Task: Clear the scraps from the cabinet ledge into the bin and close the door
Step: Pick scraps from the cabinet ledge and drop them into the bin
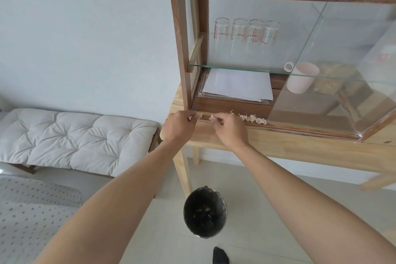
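Note:
Pale, papery scraps (254, 118) lie in a short row on the front ledge (300, 129) of a wooden cabinet with glass sides. My left hand (179, 124) pinches a few scraps at the ledge's left end. Just to its right, my right hand (230, 129) pinches another small tuft of scraps. The glass door (334, 66) stands slid to the right, leaving the left half of the cabinet uncovered. On the floor below my hands stands a round bin (204, 212) with a black liner and some scraps inside.
The cabinet sits on a light wooden table (278, 148). Inside it are several upturned glasses (246, 32), a pink mug (301, 77) and a stack of papers (237, 85). A cushioned bench (72, 141) stands at the left against the wall.

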Demonstrator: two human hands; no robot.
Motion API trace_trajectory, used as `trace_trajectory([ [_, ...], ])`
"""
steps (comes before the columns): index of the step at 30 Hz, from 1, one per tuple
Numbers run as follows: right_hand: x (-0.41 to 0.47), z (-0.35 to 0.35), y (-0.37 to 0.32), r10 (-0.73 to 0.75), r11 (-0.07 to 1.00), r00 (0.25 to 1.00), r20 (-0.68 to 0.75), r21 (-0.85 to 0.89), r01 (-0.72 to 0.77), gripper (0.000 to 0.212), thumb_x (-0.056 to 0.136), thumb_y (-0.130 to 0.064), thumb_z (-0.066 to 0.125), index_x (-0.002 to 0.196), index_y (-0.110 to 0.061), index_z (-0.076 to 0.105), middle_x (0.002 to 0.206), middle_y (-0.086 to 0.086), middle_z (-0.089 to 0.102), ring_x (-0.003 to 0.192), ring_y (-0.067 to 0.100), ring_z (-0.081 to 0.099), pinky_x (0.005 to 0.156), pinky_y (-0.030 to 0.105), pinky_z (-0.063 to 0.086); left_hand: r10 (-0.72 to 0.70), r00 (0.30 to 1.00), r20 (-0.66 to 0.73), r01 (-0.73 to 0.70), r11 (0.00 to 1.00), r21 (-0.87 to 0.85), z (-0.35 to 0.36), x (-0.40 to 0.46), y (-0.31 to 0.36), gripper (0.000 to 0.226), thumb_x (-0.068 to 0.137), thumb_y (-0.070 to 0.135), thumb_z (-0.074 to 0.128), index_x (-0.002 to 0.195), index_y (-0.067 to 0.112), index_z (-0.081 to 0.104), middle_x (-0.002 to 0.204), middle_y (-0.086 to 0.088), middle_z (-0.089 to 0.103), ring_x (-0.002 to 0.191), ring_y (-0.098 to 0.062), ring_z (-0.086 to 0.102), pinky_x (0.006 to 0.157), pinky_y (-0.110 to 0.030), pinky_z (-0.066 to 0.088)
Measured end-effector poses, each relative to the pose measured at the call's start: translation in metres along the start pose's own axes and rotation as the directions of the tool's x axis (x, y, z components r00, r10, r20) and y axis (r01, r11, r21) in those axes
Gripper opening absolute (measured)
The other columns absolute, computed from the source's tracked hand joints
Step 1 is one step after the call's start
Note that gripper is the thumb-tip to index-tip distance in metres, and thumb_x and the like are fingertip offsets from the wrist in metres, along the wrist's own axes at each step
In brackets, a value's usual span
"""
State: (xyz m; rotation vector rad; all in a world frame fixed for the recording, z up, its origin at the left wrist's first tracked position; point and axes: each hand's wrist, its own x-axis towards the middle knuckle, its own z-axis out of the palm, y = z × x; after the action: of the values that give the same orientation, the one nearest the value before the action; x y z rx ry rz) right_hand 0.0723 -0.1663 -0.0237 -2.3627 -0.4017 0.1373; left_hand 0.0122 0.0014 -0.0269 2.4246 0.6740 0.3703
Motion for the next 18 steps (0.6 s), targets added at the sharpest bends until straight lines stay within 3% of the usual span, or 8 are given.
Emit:
trace_trajectory([
  [2, -0.017, -0.004, 0.004, 0.002, 0.999, 1.000, -0.006, 0.045, -0.002, 0.028, 0.105, -0.038, 0.064, 0.123, -0.028, 0.083, 0.085, -0.001, 0.083, 0.085, 0.024, 0.077, 0.082, 0.040, 0.062, 0.018, 1.000, 0.020, -0.017, 0.999, -0.030, -0.005, -0.015, -0.004, 0.024, 0.100, 0.049, 0.064, 0.114, 0.039, 0.082, 0.078, 0.005, 0.077, 0.083, -0.027, 0.072, 0.071, -0.040, 0.061],
  [5, -0.055, -0.003, 0.018, -0.007, 0.995, 0.999, 0.050, 0.103, 0.002, 0.029, 0.106, -0.038, 0.065, 0.126, -0.026, 0.081, 0.061, -0.014, 0.070, 0.061, 0.012, 0.068, 0.075, 0.039, 0.062, 0.071, 0.996, 0.046, -0.067, 0.995, -0.076, -0.009, -0.044, -0.019, 0.026, 0.101, 0.047, 0.066, 0.114, 0.032, 0.082, 0.072, 0.008, 0.073, 0.078, -0.022, 0.071, 0.071, -0.037, 0.060],
  [8, -0.098, 0.009, 0.040, -0.019, 0.996, 0.994, 0.112, 0.089, 0.009, 0.030, 0.106, -0.044, 0.064, 0.127, -0.028, 0.080, 0.053, -0.015, 0.068, 0.052, 0.004, 0.063, 0.065, 0.033, 0.056, 0.134, 0.989, 0.067, -0.128, 0.989, -0.079, -0.004, -0.078, -0.045, 0.025, 0.101, 0.043, 0.068, 0.111, 0.027, 0.084, 0.068, 0.012, 0.070, 0.070, -0.017, 0.069, 0.066, -0.033, 0.058],
  [10, -0.123, 0.023, 0.055, 0.005, 0.996, 0.988, 0.156, 0.084, -0.018, 0.029, 0.105, -0.046, 0.064, 0.125, -0.031, 0.080, 0.053, -0.020, 0.067, 0.051, 0.000, 0.062, 0.064, 0.028, 0.049, 0.122, 0.988, 0.099, -0.115, 0.991, -0.071, 0.005, -0.100, -0.066, 0.022, 0.100, 0.042, 0.071, 0.109, 0.027, 0.085, 0.063, 0.019, 0.066, 0.066, -0.013, 0.067, 0.064, -0.031, 0.056],
  [13, -0.152, 0.046, 0.078, 0.060, 0.996, 0.973, 0.224, 0.058, -0.075, 0.030, 0.105, -0.047, 0.064, 0.126, -0.032, 0.079, 0.057, -0.019, 0.066, 0.053, -0.001, 0.065, 0.068, 0.028, 0.052, 0.050, 0.985, 0.163, -0.042, 0.998, -0.055, 0.022, -0.127, -0.093, 0.020, 0.099, 0.041, 0.072, 0.109, 0.030, 0.085, 0.066, 0.025, 0.062, 0.068, -0.011, 0.066, 0.062, -0.027, 0.052],
  [18, -0.173, 0.093, 0.114, 0.148, 0.988, 0.935, 0.322, -0.013, -0.152, 0.028, 0.105, -0.047, 0.062, 0.122, -0.032, 0.079, 0.064, -0.008, 0.076, 0.077, 0.015, 0.077, 0.087, 0.039, 0.062, -0.045, 0.955, 0.295, 0.048, 0.999, -0.003, 0.061, -0.158, -0.125, 0.024, 0.102, 0.043, 0.068, 0.115, 0.029, 0.083, 0.085, 0.005, 0.077, 0.070, -0.013, 0.063, 0.054, -0.019, 0.041],
])
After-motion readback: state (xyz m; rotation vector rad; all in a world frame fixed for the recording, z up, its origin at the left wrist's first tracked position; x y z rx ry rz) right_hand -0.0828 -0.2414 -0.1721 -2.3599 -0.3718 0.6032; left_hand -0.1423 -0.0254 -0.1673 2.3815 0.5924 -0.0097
